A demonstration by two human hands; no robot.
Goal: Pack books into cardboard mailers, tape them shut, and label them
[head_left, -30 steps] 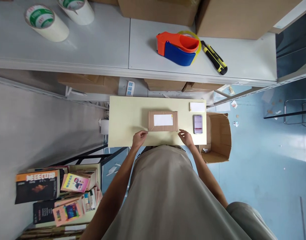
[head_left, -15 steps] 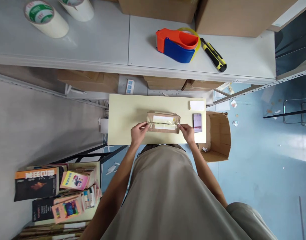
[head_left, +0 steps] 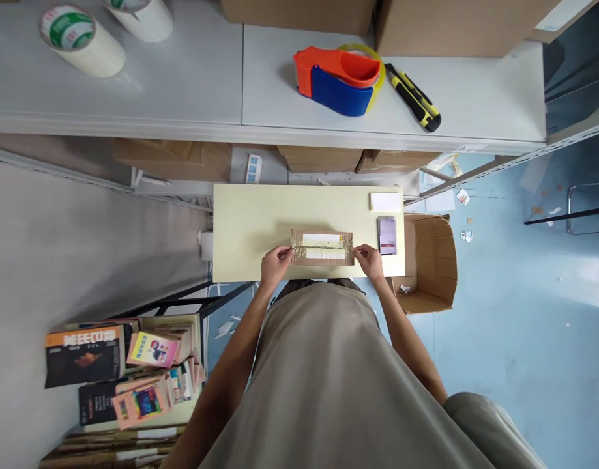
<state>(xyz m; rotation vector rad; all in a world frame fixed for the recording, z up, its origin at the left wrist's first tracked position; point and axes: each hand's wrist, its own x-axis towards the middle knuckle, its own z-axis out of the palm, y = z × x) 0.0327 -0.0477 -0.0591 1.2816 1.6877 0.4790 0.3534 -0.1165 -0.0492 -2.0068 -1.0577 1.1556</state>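
A small brown cardboard box [head_left: 323,260] with white labels and a strip of shiny clear tape along its middle is at the front part of a pale yellow table [head_left: 250,221]. My left hand [head_left: 276,266] pinches the box's left end, where the tape reaches the edge. At the opposite end, the fingers of my right hand [head_left: 368,262] are closed on the right edge. Just right of the box lie a phone [head_left: 387,236] with a lit screen and a white card or label pad [head_left: 384,202].
Above the table runs a grey shelf [head_left: 191,85] with an orange-and-blue tape dispenser [head_left: 338,81], a yellow-and-black utility knife [head_left: 414,98] and tape rolls [head_left: 84,42]. An open carton [head_left: 433,260] stands right of the table. Books [head_left: 87,355] are stacked at lower left.
The box has tipped so its taped face shows more squarely, and it sits slightly nearer to me. Both hands stay on its ends. The camera view has shifted a little.
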